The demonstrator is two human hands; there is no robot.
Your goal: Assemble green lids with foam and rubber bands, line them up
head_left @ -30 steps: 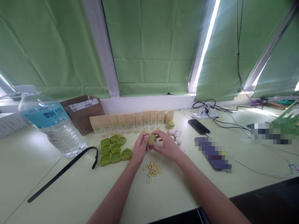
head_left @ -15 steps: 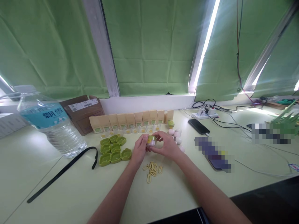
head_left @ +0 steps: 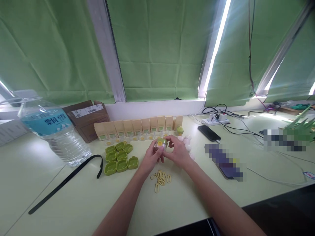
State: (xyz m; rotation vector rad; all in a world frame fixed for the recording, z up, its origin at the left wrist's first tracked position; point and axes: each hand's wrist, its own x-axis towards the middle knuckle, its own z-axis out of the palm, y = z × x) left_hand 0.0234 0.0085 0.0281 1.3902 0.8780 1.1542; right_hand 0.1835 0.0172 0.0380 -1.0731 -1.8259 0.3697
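Between my hands is a small clear container [head_left: 160, 144] with a green part and a yellow smiley face on it. My left hand [head_left: 149, 158] is closed around its left side, the thumb across the front. The fingers and thumb of my right hand [head_left: 179, 152] grip it from the right. Just below lies a pile of cream-coloured loops [head_left: 161, 178]. Left of my hands stand several green moulded cups [head_left: 121, 156] in a cluster. Pale pink and white rounded pieces [head_left: 187, 141] sit beyond my right hand, partly hidden by it.
Several brown paper packets [head_left: 133, 127] stand in a row at the back, small clear items before them. A green-topped piece [head_left: 180, 130] is at the row's right end. Water bottle [head_left: 52, 127], cardboard box [head_left: 88, 119] and black strap [head_left: 66, 180] lie left; phone [head_left: 209, 133] and power strip [head_left: 216, 120] right.
The container has turned so its smiley face points toward me and upward. My left thumb has moved from its top to its front. My right fingers have shifted slightly along it.
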